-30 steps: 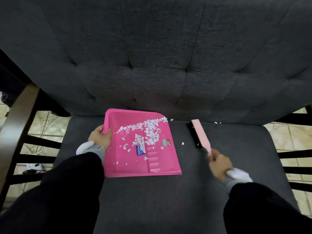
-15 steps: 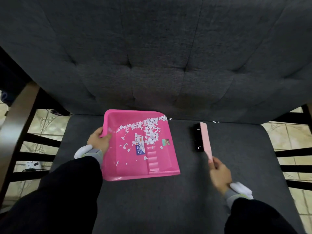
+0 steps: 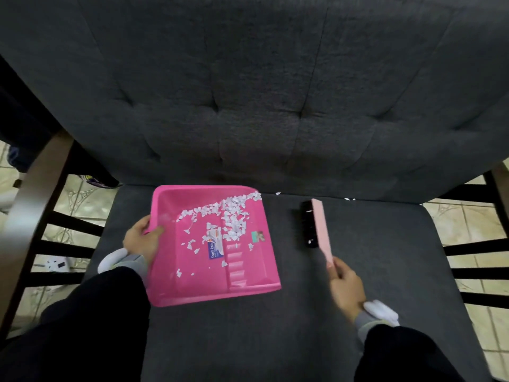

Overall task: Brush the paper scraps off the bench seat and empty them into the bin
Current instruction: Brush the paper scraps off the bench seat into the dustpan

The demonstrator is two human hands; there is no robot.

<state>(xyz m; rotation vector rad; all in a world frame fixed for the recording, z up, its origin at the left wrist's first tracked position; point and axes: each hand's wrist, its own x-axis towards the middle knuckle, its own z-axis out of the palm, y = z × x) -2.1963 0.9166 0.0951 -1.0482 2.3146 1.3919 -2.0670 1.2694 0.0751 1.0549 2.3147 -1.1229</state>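
Observation:
A pink dustpan [image 3: 248, 274] rests on the dark grey bench seat [image 3: 385, 271], left of centre. Several white paper scraps [image 3: 228, 216] lie inside it, mostly toward its far right corner. My left hand [image 3: 141, 239] grips the dustpan's left rim. My right hand [image 3: 345, 285] holds the handle of a pale pink brush [image 3: 321, 230] with black bristles, which rests on the seat to the right of the pan. A few loose scraps [image 3: 349, 199] lie at the seam under the backrest, beyond the brush. No bin is in view.
The tufted grey backrest [image 3: 261, 92] rises right behind the pan. Dark wooden arm rails [image 3: 476, 248] flank the seat on both sides, with tiled floor [image 3: 454, 219] beyond. A wooden table edge [image 3: 30, 205] stands at the left.
The brush has swung from a slanted to a nearly upright line and shifted a little right. The dustpan's near edge has tilted slightly; my left hand keeps its grip.

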